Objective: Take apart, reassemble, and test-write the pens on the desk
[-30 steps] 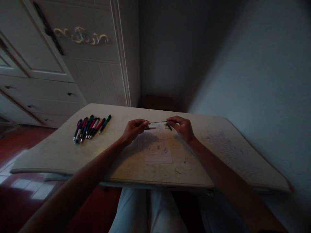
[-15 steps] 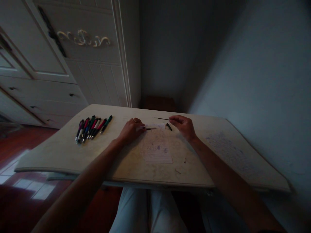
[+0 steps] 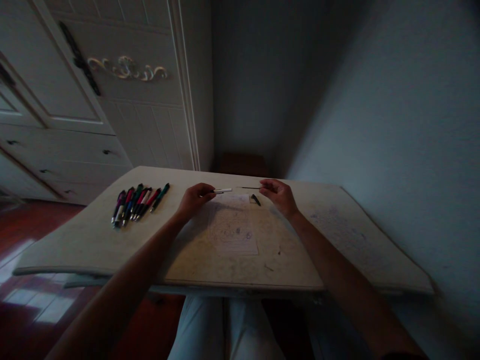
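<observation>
Between the fingertips of my left hand is a white pen barrel, pointing right above the top of a written-on paper sheet. My right hand pinches a thin dark pen refill, its tip pointing left toward the barrel. The two parts are apart, with a small gap between them. A short dark pen piece lies by the sheet's upper right corner, just below my right fingers. Any small part beside it is too dim to make out.
Several colored pens lie in a group at the left of the pale table. Scribbles mark the right side of the tabletop. Small dark bits lie near the front edge. A white cabinet stands behind on the left.
My left hand has lifted the white pen barrel off the paper and turned it toward the refill. My right hand still holds the refill at about the same place. The view has shifted slightly.
</observation>
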Tool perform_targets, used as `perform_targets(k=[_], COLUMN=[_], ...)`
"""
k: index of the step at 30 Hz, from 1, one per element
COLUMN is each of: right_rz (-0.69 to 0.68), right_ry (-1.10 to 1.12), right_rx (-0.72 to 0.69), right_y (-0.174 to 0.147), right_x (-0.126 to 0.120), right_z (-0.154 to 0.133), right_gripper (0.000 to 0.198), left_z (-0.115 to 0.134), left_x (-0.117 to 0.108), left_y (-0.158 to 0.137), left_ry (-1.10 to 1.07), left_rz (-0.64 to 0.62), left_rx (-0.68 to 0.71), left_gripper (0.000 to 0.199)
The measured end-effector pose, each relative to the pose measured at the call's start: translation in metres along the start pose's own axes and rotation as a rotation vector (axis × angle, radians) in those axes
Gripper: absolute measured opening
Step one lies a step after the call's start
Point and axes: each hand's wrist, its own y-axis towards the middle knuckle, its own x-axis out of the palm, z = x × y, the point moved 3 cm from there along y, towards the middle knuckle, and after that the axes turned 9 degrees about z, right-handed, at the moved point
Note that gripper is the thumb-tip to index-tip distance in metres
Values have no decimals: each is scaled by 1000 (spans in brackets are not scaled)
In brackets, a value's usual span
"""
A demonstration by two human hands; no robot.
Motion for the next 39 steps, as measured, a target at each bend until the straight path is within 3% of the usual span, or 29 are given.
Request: perform_targets(k=[9,16,19,23,29,33,39], right_rz=[-21,13,12,18,24,21,17], right_ry=[-6,-2,-8,12,22,1,-17], right_rx=[-26,-28,-20,-14,-19,-25,-41], right_y=[1,1,1,1,0,-1,-1], right_x=[2,0,-2,-2,-1,-1,-1], right_z=[6,1,1,2,0,-4,-5], right_gripper=[36,37,38,39,38,37,36], left_z=[2,9,9,8,4,4,8], left_x=[1,-9,-8,-4,-6,-4,0], left_y=[-3,-1,0,-1,-2,-4,-7], left_ry=[-148,-639,-715,-707,-526,-354,-275], left_rz=[19,129,76,8,74,51,30], left_rx=[-134,-386,-450,-456,-384,-311,-294], left_gripper=[41,39,35,35,41,44,41])
